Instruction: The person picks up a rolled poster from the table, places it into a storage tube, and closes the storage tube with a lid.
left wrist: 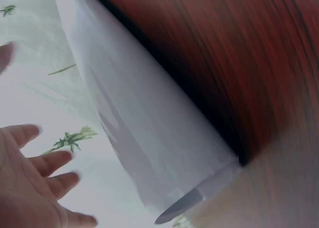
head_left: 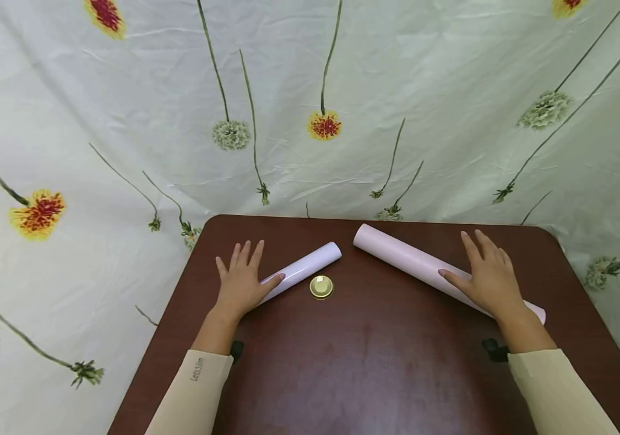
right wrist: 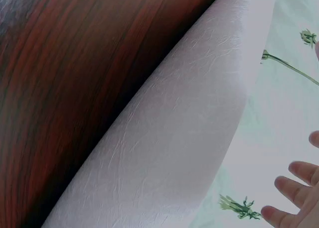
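Note:
A glossy white roll (head_left: 310, 264) lies slantwise on the left part of the table; its open end shows in the left wrist view. My left hand (head_left: 241, 283) is over its near end, fingers spread and straight, holding nothing. On the right a longer pale pink roll (head_left: 407, 257) slants the other way, and its finely creased surface fills much of the right wrist view. Above its lower half is my right hand (head_left: 488, 283), with fingers extended and nothing in the grasp. Both hands overlap the rolls in the head view, hiding part of each.
A small round gold disc (head_left: 321, 287) sits beside the white roll. The dark red-brown wooden table (head_left: 364, 362) has rounded back corners. Behind it and at both sides hangs pale cloth (head_left: 288, 78) printed with flowers. Black wrist straps (head_left: 494, 349) show near the sleeves.

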Demonstrator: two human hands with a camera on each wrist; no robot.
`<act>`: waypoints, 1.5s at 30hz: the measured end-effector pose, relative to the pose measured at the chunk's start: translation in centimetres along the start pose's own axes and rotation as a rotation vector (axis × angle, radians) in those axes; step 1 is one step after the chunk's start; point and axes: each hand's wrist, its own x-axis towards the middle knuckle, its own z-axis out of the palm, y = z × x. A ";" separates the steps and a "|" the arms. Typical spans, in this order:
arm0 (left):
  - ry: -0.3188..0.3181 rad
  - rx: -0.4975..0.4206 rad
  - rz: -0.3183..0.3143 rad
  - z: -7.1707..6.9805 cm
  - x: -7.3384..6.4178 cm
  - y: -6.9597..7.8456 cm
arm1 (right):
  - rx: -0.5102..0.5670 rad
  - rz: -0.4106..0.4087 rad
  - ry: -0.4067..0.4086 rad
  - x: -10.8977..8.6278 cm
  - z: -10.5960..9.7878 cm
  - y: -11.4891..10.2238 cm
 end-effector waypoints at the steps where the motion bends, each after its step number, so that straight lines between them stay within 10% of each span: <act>1: -0.015 -0.007 0.001 0.0 -0.1 -0.1 | -0.002 -0.008 0.006 0.0 0.0 0.0; 19: -0.229 -0.074 -0.038 1.7 -1.2 -0.7 | 0.032 -0.001 -0.159 -1.0 1.9 0.9; 45: -0.204 -0.020 -0.048 2.7 -1.5 -0.9 | 0.076 0.048 -0.205 0.5 4.2 0.5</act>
